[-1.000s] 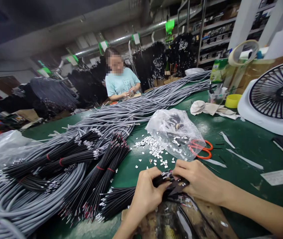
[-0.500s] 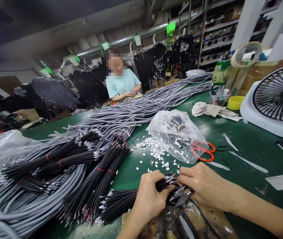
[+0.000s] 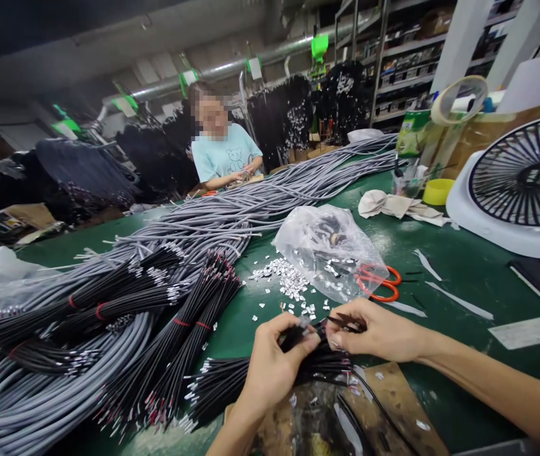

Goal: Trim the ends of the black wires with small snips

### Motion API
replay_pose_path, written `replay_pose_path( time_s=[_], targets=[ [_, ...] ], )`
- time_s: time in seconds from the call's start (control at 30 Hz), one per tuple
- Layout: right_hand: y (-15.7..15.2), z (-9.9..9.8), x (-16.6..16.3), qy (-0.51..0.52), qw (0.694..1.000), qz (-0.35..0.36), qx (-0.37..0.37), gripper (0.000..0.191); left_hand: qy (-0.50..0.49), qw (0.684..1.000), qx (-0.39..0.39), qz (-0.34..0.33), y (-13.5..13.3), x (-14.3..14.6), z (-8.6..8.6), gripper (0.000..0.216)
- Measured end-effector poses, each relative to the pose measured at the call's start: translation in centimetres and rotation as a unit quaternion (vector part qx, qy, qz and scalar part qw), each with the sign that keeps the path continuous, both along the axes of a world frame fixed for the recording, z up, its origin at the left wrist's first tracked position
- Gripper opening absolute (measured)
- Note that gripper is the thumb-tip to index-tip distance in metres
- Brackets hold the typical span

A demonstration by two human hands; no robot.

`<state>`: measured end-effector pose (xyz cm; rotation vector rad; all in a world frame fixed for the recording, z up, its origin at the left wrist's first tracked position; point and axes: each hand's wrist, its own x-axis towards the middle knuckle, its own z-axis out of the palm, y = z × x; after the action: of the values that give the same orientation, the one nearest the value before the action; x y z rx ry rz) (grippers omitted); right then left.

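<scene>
My left hand (image 3: 270,364) is closed around a bundle of thin black wires (image 3: 232,380) whose metal-tipped ends stick out toward my right hand. My right hand (image 3: 378,329) is closed too; its fingers pinch small dark snips (image 3: 345,322) at the bundle's tip. Both hands hover over a worn brown board (image 3: 393,399) at the table's near edge. Small silver terminals (image 3: 288,282) lie scattered on the green table (image 3: 459,278) just beyond my fingers.
Bundles of black wires (image 3: 156,304) and a long heap of grey cables (image 3: 251,215) fill the left. A clear plastic bag (image 3: 326,250) covers orange scissors (image 3: 381,282). A white fan (image 3: 521,183), tape roll (image 3: 454,98) and cloth (image 3: 393,206) stand right. Another person (image 3: 222,155) sits across.
My right hand has lifted slightly and brought the snips up to the wire tips. The left hand has shifted a little along the bundle. The view has tilted slightly.
</scene>
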<state>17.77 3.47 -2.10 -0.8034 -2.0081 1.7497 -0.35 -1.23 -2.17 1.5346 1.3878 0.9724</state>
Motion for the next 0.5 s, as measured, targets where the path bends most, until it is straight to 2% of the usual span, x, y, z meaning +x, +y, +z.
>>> replay_pose_path(
  time_s=[0.13, 0.2, 0.3, 0.37, 0.5],
  targets=[
    [-0.36, 0.06, -0.39, 0.012, 0.999, -0.049, 0.003, 0.008, -0.029, 0.999, -0.006, 0.040, 0.30, -0.11, -0.39, 0.020],
    [-0.31, -0.07, -0.41, 0.009, 0.991, -0.129, 0.038, 0.008, -0.006, 0.999, 0.002, 0.033, 0.37, -0.05, -0.55, 0.022],
    [-0.13, -0.31, -0.31, 0.002, 0.969, -0.226, 0.096, 0.022, 0.054, 0.998, 0.029, 0.012, 0.28, -0.01, -0.66, 0.021],
    [-0.17, -0.41, -0.30, -0.009, 0.968, -0.220, 0.121, 0.025, 0.093, 0.995, 0.042, -0.003, 0.11, -0.08, -0.55, 0.020],
    [-0.62, -0.77, -0.48, -0.058, 0.961, -0.166, 0.212, 0.011, 0.112, 0.993, 0.040, 0.007, -0.23, -0.29, -0.14, 0.019]
  ],
)
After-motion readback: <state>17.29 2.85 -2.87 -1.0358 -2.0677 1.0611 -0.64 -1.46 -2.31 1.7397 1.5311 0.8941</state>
